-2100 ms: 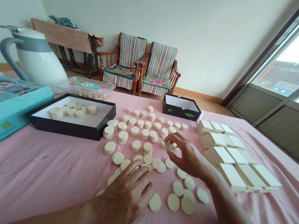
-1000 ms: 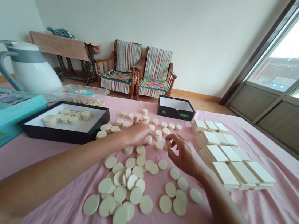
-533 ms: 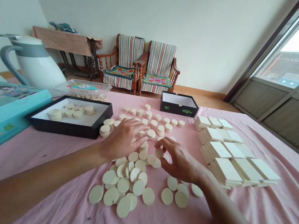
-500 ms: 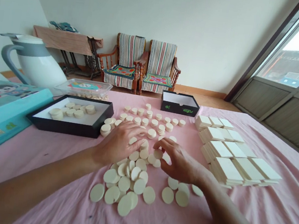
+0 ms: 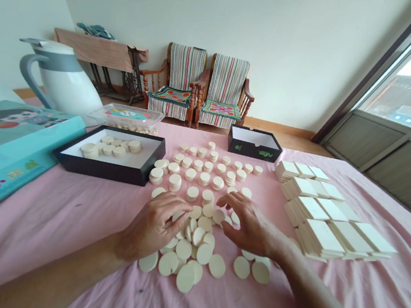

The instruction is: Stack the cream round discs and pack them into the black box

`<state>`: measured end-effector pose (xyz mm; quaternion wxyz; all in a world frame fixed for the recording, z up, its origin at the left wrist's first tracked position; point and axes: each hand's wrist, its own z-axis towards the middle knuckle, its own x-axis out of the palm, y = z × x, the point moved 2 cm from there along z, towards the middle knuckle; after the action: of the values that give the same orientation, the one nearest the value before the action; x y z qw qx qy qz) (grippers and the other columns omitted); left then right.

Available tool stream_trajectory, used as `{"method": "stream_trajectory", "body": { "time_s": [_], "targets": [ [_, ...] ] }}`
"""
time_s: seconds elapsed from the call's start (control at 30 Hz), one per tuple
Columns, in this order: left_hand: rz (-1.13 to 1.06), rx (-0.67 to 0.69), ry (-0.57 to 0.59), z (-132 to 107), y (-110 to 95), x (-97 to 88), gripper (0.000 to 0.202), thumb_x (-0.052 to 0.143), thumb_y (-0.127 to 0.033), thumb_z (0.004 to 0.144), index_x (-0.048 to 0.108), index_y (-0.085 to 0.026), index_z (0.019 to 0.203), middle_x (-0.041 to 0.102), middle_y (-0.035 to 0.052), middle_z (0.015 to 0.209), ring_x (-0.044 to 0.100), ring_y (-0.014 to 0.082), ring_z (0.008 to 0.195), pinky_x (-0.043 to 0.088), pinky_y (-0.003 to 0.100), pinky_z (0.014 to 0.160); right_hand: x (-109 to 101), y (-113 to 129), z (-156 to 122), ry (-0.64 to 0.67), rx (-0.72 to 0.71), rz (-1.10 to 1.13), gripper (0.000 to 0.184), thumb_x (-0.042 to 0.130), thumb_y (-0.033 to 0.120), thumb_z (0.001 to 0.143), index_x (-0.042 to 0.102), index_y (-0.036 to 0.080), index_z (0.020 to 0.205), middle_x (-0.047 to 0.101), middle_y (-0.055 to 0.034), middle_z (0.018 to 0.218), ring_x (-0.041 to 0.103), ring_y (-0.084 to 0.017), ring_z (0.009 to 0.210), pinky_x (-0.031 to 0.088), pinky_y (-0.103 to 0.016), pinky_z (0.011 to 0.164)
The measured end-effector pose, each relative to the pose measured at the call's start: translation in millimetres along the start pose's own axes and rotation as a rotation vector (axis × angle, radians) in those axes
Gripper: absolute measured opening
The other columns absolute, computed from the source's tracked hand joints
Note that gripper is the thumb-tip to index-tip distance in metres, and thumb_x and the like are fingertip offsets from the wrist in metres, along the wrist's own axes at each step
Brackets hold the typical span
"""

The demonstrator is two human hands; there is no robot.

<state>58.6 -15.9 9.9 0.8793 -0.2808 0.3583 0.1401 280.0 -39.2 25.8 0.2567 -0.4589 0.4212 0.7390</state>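
A loose heap of round pale wooden discs (image 5: 183,248) lies on the pink cloth in front of me. At its left edge, my left hand (image 5: 161,221) hovers low with bent fingers, its thumb slightly apart from the fingertips and discs partly hidden beneath. My right hand (image 5: 251,224) is at the heap's right side, thumb and fingers spread around a disc (image 5: 219,217) lying between them, with no grip on it visible. Beyond both hands, short stacks of discs (image 5: 204,178) stand in rough rows. A few loose discs (image 5: 260,271) lie below my right hand.
At left are a black tray (image 5: 100,172) with disc stacks, a turquoise box (image 5: 20,150), a jug (image 5: 69,78) and a clear lidded container (image 5: 130,116). Stacked rectangular wooden pieces (image 5: 325,238) occupy the right. A black box (image 5: 255,150) stands at the far edge.
My left hand has drawn back toward me from the stacks, uncovering several. My right hand's fingers have spread apart, off the disc they were touching. The view has shifted slightly.
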Motion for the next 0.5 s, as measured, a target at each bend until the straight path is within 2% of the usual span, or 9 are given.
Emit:
{"method": "stream_trajectory", "body": {
  "time_s": [0.17,0.37,0.43,0.5],
  "targets": [
    [-0.066,0.045,0.091,-5.4,-3.7,4.2,0.014,0.055,-0.017,0.087,0.065,-0.017,0.096,0.068,0.0047,0.089,0.06,0.0165,0.085,0.047,0.031,0.078,9.8,4.0,0.8,-0.024,0.023,-0.109,0.025,0.058,0.022,0.077,0.054,0.017,0.102,0.058,-0.0079,0.095,0.05,-0.022,0.086,0.041,-0.035,0.074],
    [-0.075,0.028,0.097,-7.9,-1.2,4.5,0.013,0.054,-0.015,0.087,0.065,-0.018,0.092,0.066,0.0033,0.083,0.058,0.0161,0.08,0.046,0.03,0.074,14.4,3.9,2.2,-0.022,0.03,-0.091,0.021,0.056,0.014,0.075,0.055,0.018,0.096,0.057,-0.0059,0.09,0.051,-0.019,0.082,0.041,-0.031,0.071],
    [-0.081,0.022,0.072,-7.3,0.0,3.8,0.013,0.054,-0.014,0.087,0.065,-0.017,0.091,0.066,0.003,0.082,0.058,0.0157,0.08,0.045,0.029,0.073,6.5,-2.3,3.2,-0.08,0.049,-0.058,0.022,0.055,0.011,0.073,0.055,0.018,0.093,0.057,-0.0049,0.088,0.052,-0.018,0.08,0.042,-0.029,0.069],
    [-0.09,0.023,0.049,-7.0,0.9,3.3,0.012,0.055,-0.013,0.086,0.065,-0.017,0.091,0.066,0.0028,0.083,0.059,0.0153,0.08,0.046,0.029,0.073,-6.3,-16.1,3.5,-0.204,0.091,-0.039,0.021,0.054,0.011,0.073,0.054,0.019,0.093,0.057,-0.004,0.088,0.052,-0.016,0.078,0.042,-0.028,0.069]
  ]
}}
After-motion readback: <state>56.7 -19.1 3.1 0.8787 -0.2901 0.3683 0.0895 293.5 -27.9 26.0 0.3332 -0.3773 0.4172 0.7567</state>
